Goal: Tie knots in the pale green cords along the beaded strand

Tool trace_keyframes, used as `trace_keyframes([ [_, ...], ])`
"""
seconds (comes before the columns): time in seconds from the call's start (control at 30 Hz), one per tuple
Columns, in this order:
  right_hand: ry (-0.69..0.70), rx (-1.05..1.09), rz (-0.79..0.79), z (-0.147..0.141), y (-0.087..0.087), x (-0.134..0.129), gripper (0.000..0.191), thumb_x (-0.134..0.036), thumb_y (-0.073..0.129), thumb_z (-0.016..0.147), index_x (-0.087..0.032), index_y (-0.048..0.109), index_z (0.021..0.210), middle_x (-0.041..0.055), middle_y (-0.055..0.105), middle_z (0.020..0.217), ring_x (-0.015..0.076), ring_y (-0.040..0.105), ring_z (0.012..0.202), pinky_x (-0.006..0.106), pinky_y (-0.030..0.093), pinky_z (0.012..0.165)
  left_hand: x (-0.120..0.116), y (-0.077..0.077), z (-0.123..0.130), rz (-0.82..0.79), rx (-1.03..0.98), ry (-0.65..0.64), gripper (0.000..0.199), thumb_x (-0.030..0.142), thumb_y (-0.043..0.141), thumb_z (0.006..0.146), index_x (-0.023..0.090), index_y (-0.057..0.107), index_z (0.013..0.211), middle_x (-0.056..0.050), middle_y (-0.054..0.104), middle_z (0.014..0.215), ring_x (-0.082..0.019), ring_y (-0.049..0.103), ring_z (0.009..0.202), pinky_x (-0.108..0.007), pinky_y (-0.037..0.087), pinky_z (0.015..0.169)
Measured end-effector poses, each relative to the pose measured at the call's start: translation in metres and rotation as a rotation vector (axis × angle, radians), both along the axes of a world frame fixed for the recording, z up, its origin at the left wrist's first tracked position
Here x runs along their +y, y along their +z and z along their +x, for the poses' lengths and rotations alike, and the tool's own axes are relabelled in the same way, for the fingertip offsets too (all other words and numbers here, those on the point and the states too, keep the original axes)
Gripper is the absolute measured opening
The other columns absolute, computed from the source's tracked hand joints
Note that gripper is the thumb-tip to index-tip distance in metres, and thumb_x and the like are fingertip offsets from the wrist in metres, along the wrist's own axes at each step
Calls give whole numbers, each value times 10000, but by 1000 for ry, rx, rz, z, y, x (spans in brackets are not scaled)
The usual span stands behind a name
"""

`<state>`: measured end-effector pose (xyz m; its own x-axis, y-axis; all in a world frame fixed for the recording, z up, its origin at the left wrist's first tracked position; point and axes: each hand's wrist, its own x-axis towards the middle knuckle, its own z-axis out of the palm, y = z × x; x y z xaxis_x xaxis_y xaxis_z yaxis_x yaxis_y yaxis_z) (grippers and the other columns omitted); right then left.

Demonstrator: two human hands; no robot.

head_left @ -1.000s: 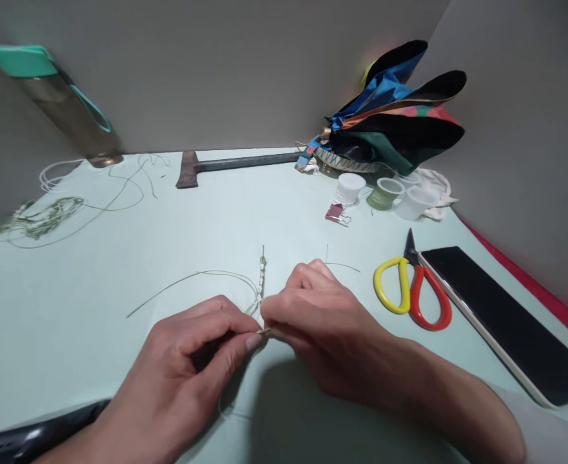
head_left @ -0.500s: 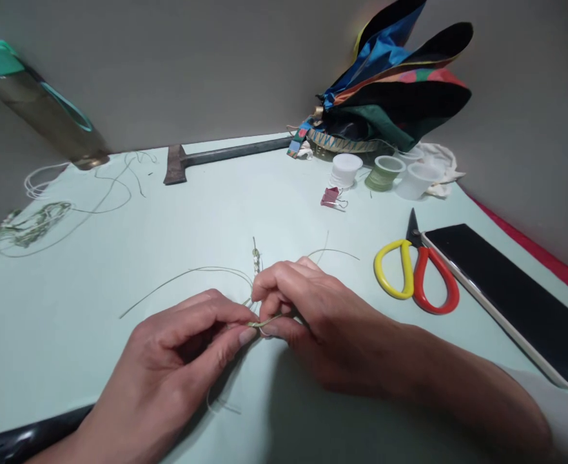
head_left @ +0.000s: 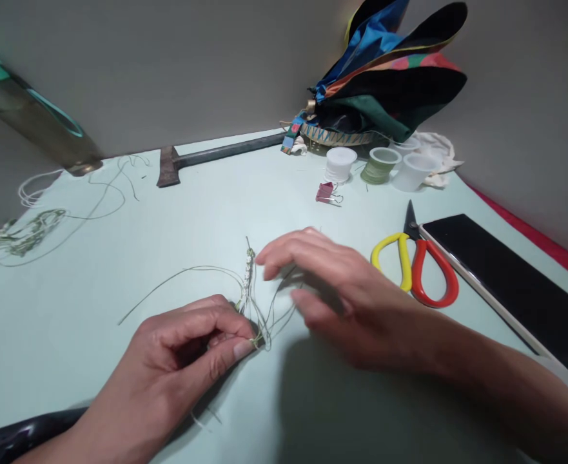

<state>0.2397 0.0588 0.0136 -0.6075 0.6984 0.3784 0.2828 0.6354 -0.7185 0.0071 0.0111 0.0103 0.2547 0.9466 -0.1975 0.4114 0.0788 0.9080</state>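
Note:
Thin green and white cords (head_left: pixel 259 332) are pinched between the thumb and forefinger of my left hand (head_left: pixel 191 354). Just beyond the fingertips lies a short knotted cord braid (head_left: pixel 247 270), green at its far end and whitish along its length. Loose strands run out from it, one curving to the left and others looping to the right. My right hand (head_left: pixel 334 290) hovers to the right of the braid with thumb and fingers apart. Some strands pass behind that hand, and I see nothing gripped in it.
Scissors (head_left: pixel 438 277) with yellow and red handles lie at right beside a phone (head_left: pixel 510 283). Behind are a white spool (head_left: pixel 340 164), a green spool (head_left: pixel 380 166), a binder clip (head_left: pixel 327 192) and a hammer (head_left: pixel 170 167). A bottle (head_left: pixel 37 116) and tangled cords (head_left: pixel 32 232) occupy the left.
My right hand has let go of the cords, opened and moved up and to the right. My left hand keeps its pinch; more of the braid and loops now show.

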Motion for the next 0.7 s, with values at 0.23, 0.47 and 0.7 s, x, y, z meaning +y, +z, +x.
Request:
trace_keyframes([
  [0.23, -20, -242, 290, -15, 2, -27, 72, -157, 620, 922, -168, 672, 875, 17, 632, 829, 182, 484, 759, 366, 382, 721, -3, 14, 10, -91, 3, 104, 206, 338, 690, 848, 278, 771, 668, 47, 662, 677, -144, 596, 651, -238, 434, 627],
  [0.47, -45, -230, 407, -19, -8, -28, 255, -60, 534, 965, -155, 667, 769, -18, 602, 719, 140, 467, 703, 343, 334, 686, -4, 11, 8, -117, -11, 122, 208, 366, 692, 850, 282, 773, 678, 38, 654, 683, -158, 580, 652, -262, 420, 619],
  [0.7, -34, -329, 388, -6, 7, -30, 299, -8, 471, 937, -179, 693, 834, -2, 612, 740, 160, 489, 694, 315, 392, 671, -6, 11, 8, -72, 73, 121, 233, 404, 654, 862, 296, 755, 682, 33, 670, 692, -172, 616, 673, -285, 442, 648],
])
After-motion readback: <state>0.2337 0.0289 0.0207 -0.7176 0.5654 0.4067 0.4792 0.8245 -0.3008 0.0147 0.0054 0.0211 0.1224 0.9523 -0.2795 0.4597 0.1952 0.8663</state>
